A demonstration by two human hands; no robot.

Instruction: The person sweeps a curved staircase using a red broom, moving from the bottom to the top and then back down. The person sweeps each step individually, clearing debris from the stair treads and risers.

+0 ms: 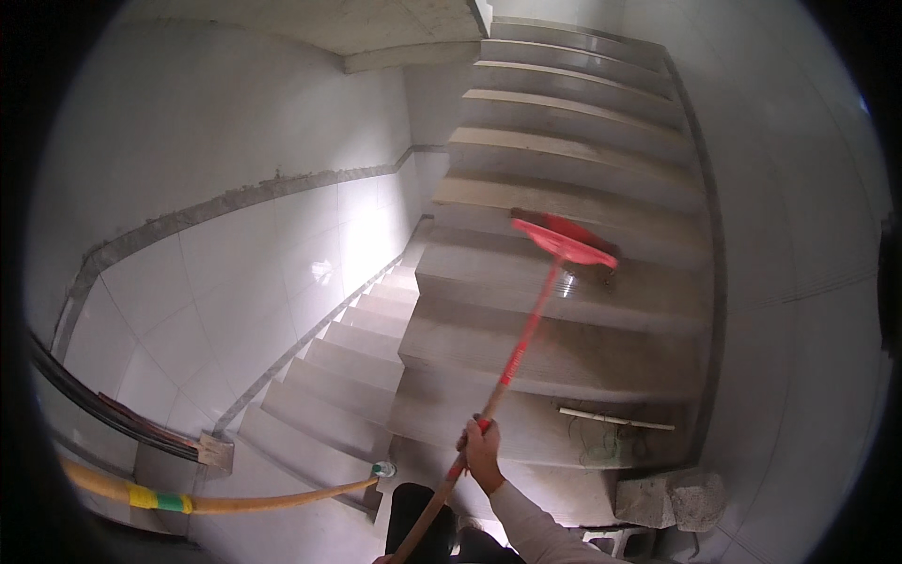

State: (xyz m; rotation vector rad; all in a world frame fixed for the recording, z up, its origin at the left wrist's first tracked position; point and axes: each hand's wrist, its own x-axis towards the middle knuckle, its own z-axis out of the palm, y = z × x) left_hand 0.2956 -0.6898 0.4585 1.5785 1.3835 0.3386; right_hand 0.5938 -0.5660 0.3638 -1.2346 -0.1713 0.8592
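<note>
My right hand (482, 451) is wrapped around the wooden handle of a broom (561, 243) with a red plastic head. A red sleeve covers the handle's upper section. The head rests slantwise on a stair tread (486, 264) of the flight going up in front of me, its dark red bristles facing the riser. Only a sliver of my left hand (382, 559) shows at the bottom edge, against the handle's near end; most of it is cut off. My dark trouser leg (416, 518) is beside the handle.
A white strip (616, 419) lies with tangled thin strands on a lower step. Concrete blocks (645, 502) sit at the lower right. Descending stairs (331, 363) run down at left. A taped pole (282, 503), a bottle (384, 469) and black cables (113, 416) are nearby. Tiled walls flank both flights.
</note>
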